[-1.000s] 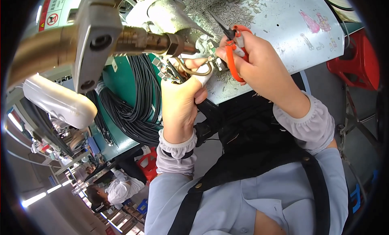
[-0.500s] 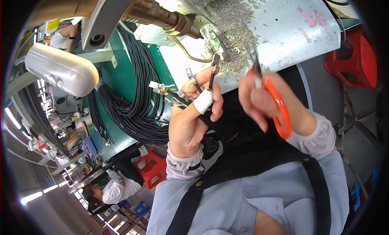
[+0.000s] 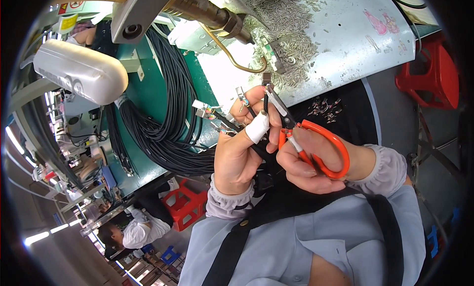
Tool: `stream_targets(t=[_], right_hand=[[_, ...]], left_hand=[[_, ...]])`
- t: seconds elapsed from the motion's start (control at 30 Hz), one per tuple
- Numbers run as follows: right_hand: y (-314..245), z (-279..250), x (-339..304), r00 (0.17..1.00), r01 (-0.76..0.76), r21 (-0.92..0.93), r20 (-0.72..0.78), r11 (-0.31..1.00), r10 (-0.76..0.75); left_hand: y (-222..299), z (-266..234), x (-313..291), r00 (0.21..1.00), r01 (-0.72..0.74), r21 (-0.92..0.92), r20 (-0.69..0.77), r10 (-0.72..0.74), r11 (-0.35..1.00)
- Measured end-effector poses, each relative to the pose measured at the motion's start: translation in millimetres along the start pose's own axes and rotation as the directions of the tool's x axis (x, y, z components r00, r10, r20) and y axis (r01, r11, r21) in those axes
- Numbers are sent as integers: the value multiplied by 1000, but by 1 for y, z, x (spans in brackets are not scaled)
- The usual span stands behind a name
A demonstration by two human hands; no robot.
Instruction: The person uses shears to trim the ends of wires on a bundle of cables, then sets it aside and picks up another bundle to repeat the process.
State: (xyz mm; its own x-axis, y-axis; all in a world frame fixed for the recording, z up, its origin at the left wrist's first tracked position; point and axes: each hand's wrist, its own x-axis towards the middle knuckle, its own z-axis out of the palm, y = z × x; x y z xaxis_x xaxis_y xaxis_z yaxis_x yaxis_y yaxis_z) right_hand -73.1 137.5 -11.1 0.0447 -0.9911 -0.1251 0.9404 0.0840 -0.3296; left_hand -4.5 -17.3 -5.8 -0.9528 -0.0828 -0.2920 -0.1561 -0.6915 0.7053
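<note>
The right hand has swung back in from the right, bringing the orange-handled scissors up against the left hand, where half a second earlier they hung well apart. The right hand's fingers are curled through the handle loops; the blades point far, beside the left fingers. The left hand, a white bandage on one finger, pinches thin black cables with metal connectors upright at its fingertips. Left of the hands, a bundle of black cables drapes over the green bench. Farther off, metal scraps litter the pale worktable; a red stool stands right.
</note>
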Motion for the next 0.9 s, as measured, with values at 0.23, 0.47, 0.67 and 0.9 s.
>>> stream_targets(t=[0.23, 0.47, 0.67, 0.9], right_hand=[[4, -6, -2, 999, -9, -38, -32, 999, 7], [5, -14, -8, 787, 598, -6, 194, 802, -586], [-9, 13, -8, 334, 491, -791, -215, 364, -918], [-22, -15, 2, 572, 150, -796, -414, 587, -708]], left_hand=[[-4, -3, 2, 1000, -27, 55, -4, 27, 998], [-6, 7, 6, 999, -33, 150, -33, 38, 988], [-17, 10, 6, 981, -46, 606, -121, 149, 794], [-17, 6, 5, 997, 52, 290, -66, -34, 956]])
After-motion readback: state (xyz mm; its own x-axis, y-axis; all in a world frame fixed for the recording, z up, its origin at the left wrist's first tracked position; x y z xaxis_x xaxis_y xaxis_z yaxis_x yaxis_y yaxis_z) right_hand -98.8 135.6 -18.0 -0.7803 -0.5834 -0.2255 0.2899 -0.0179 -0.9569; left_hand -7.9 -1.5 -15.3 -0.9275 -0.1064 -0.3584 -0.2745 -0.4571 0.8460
